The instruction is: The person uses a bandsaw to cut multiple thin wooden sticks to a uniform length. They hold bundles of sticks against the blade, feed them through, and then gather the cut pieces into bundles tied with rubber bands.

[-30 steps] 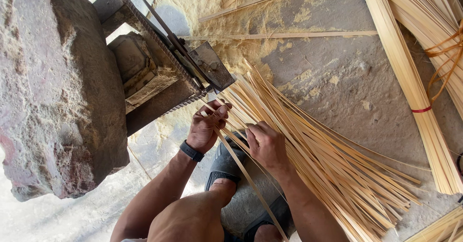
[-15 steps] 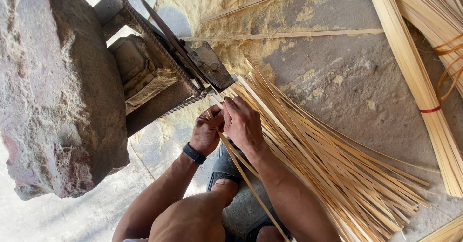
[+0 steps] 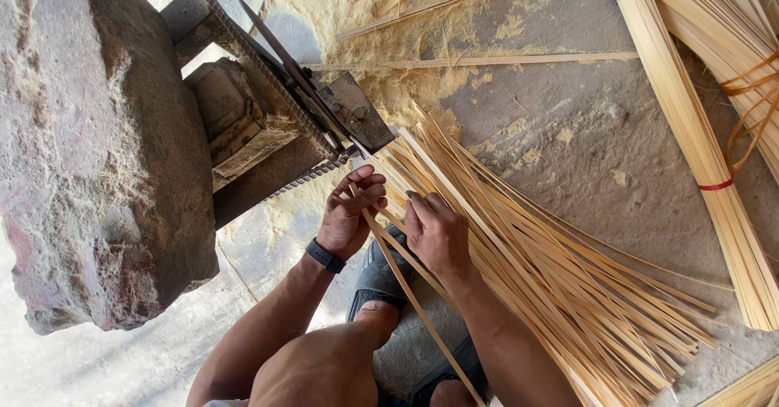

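While both hands work just below the metal blade fixture (image 3: 324, 123), the left hand (image 3: 347, 216) is curled closed around one thin bamboo strip (image 3: 414, 297) running down past the knee; the right hand (image 3: 436, 232) rests narrow-fingered on the loose strip pile (image 3: 568, 293) right of the fixture. Judged light, springy, splintery-edged, prone to snapping; best gripped near the end by its flat faces.

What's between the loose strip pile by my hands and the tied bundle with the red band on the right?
In the head view, only bare dusty concrete floor lies between the loose strips and the red-banded bundle; no tool or other thing there.
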